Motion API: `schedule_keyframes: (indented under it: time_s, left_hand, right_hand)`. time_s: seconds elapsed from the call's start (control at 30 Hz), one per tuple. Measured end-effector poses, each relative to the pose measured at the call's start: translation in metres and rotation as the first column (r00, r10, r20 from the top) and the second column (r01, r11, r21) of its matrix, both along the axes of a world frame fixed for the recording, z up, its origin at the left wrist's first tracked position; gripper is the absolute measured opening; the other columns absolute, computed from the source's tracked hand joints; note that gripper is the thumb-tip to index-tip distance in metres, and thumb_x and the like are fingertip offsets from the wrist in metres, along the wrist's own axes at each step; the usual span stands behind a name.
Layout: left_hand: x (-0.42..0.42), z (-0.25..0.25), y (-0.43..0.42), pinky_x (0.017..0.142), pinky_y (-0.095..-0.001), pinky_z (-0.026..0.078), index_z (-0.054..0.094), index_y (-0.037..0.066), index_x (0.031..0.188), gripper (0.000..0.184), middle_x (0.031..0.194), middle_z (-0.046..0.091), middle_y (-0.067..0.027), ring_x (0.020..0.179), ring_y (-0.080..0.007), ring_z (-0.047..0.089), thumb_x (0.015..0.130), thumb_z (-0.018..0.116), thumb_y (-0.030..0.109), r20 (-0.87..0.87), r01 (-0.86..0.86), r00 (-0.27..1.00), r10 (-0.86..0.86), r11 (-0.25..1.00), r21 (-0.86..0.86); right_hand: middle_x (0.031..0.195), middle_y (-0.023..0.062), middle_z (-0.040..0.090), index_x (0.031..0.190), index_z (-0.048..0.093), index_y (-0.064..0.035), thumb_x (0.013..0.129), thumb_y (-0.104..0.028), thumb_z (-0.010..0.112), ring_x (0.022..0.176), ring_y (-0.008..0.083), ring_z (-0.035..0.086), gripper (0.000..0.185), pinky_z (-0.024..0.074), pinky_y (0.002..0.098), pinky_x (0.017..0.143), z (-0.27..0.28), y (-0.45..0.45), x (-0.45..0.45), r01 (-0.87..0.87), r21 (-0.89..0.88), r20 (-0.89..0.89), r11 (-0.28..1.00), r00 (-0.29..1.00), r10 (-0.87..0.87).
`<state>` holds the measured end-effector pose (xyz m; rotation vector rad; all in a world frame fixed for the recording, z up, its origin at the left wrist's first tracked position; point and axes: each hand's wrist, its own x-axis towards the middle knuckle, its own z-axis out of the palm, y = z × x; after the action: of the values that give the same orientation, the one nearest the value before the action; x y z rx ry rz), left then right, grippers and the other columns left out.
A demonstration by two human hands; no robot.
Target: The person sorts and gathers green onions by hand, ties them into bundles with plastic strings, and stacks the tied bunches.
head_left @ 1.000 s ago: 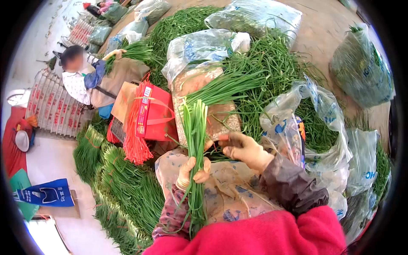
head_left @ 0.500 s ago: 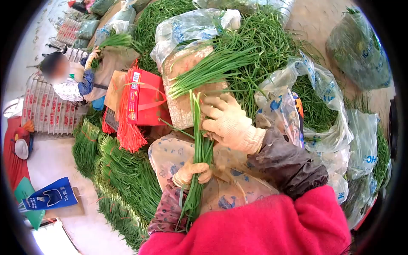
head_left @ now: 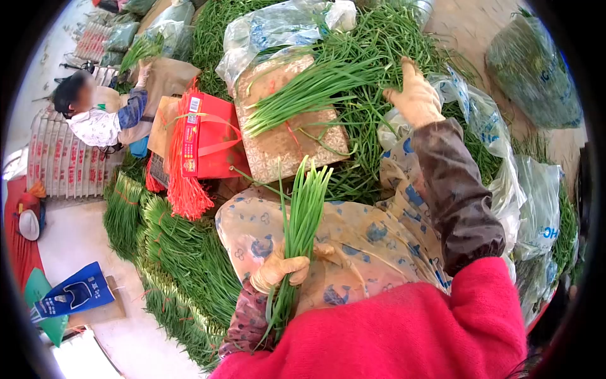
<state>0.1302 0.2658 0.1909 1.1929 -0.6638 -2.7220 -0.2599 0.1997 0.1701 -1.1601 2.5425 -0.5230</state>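
In my gloved left hand a bunch of green chives stands upright, its pale cut ends pointing away from me. The fingers are wrapped round the lower part of the bunch, above my lap. My gloved right hand reaches out over the edge of a loose chive heap. Its thumb stands apart from the stretched fingers, and nothing shows in it. Between the heap and my knees is a patterned board. Another bundle of chives lies across it, near a thin red tie.
Red ties hang from a red box beside the board. Tied chive bundles are stacked at my left. Plastic bags lie at my right, and a filled bag stands beyond. Another person holds greens at the far left.
My right hand has left the chive bunch and moved away to the upper right, over the heap. The left hand still grips the bunch, whose cut ends now show more fully.
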Motion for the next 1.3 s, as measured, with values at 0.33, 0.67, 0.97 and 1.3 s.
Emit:
schedule_keyframes:
  time_s: [0.33,0.67,0.97,1.3]
  left_hand:
    - [-0.005,0.003,0.001,0.042,-0.0246,0.035,0.035,0.005,0.135,0.058,0.081,0.055,-0.007,0.048,-0.0121,0.046,0.085,0.065,0.01,0.075,0.147,0.988,-0.138,0.98,-0.136]
    - [0.019,-0.015,0.016,0.031,-0.025,0.031,0.041,0.0,0.129,0.058,0.067,0.057,-0.0152,0.036,-0.0128,0.042,0.077,0.066,0.007,-0.303,0.045,0.953,-0.018,0.996,0.083]
    - [0.021,-0.025,0.011,0.036,-0.0211,0.035,0.044,-0.022,0.116,0.05,0.065,0.057,-0.0172,0.045,-0.0118,0.048,0.082,0.06,0.01,-0.486,0.02,0.869,0.094,0.974,0.224]
    - [-0.005,-0.023,0.025,0.039,-0.0249,0.036,0.036,0.004,0.139,0.067,0.095,0.06,-0.0147,0.044,-0.0158,0.047,0.083,0.068,0.023,-0.318,-0.098,0.937,0.141,0.984,0.148]
  right_hand:
    - [0.111,0.0118,0.064,0.133,0.048,-0.0033,0.085,-0.025,0.064,0.097,0.0176,0.062,0.054,0.0487,0.0281,0.085,0.021,-0.005,0.094,-0.62,-0.247,0.615,0.744,0.493,0.615]
    - [0.086,0.0033,0.069,0.102,0.069,-0.0033,0.078,-0.008,0.057,0.074,0.0096,0.06,0.027,0.0501,0.0246,0.067,0.013,-0.022,0.102,-0.386,-0.433,0.838,0.814,0.161,0.522]
    - [0.134,0.0192,0.05,0.14,0.038,-0.0014,0.072,-0.014,0.075,0.121,0.0258,0.051,0.078,0.0404,0.0373,0.103,-0.008,0.03,0.058,-0.637,-0.285,0.87,0.716,0.141,0.472]
    - [0.102,0.0054,0.063,0.128,0.052,-0.0048,0.088,-0.02,0.068,0.095,0.0147,0.06,0.046,0.0487,0.0288,0.085,-0.022,0.056,0.144,0.213,-0.238,0.836,0.948,-0.451,0.311]
